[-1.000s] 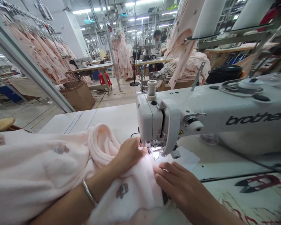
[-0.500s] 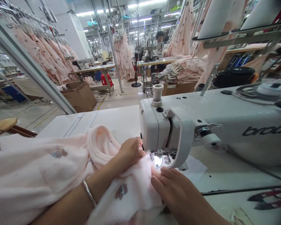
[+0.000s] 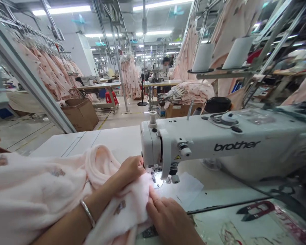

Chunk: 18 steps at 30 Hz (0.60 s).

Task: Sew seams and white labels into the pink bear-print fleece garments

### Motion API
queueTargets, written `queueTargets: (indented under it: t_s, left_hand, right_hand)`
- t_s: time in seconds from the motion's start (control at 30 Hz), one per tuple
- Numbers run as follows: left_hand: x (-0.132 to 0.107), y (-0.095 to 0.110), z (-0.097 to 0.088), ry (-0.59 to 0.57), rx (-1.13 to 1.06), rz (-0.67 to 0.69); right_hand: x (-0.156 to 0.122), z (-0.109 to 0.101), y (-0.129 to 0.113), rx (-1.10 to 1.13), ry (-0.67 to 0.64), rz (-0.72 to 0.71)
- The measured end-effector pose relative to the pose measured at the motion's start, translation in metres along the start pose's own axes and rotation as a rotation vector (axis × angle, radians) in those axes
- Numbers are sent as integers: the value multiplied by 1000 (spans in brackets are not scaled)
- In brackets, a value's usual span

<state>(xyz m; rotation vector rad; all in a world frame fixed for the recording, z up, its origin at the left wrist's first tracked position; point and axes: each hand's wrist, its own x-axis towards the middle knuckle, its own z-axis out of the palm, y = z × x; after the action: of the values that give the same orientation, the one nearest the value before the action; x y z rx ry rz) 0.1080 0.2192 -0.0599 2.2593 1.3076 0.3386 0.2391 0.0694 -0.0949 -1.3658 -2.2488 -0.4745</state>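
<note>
A pale pink fleece garment (image 3: 40,190) with small printed figures lies over the left of the white table and reaches under the needle of a white Brother sewing machine (image 3: 219,143). My left hand (image 3: 131,168), a silver bangle on its wrist, is curled on a fold of the fleece just left of the presser foot (image 3: 158,175). My right hand (image 3: 168,217) lies on the fleece in front of the needle, fingers together and pressing the cloth down.
A white paper piece (image 3: 188,189) lies right of the needle. Red-handled thread snips (image 3: 255,208) rest at the right front. Two thread cones (image 3: 204,58) stand on a rack behind the machine. Racks of pink garments, cardboard boxes and another worker's station fill the background.
The view has pulled back and up, so the machine sits further left and smaller. My right hand has slid back toward me along the fleece. My left hand keeps its hold beside the foot.
</note>
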Motion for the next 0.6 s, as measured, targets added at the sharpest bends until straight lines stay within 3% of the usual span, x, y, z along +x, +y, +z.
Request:
queueTargets:
  t_s: [0.07, 0.17, 0.3, 0.4, 0.5, 0.6]
  left_hand:
    - [-4, 3, -6, -3, 16, 2]
    - [-30, 12, -31, 45, 60, -45]
    - [-103, 44, -78, 74, -7, -69]
    - [-158, 76, -97, -8, -349, -32]
    - [-189, 92, -96, -51, -521, -42]
    - [-196, 89, -90, -31, -497, -37]
  right_hand:
    - [2, 1, 2, 55, -3, 8]
    - [11, -18, 1, 184, 78, 38]
    - [21, -63, -24, 535, 113, 55]
    - [22, -91, -51, 647, 114, 74]
    - [21, -106, -67, 820, 161, 255]
    - [22, -116, -62, 1312, 31, 584]
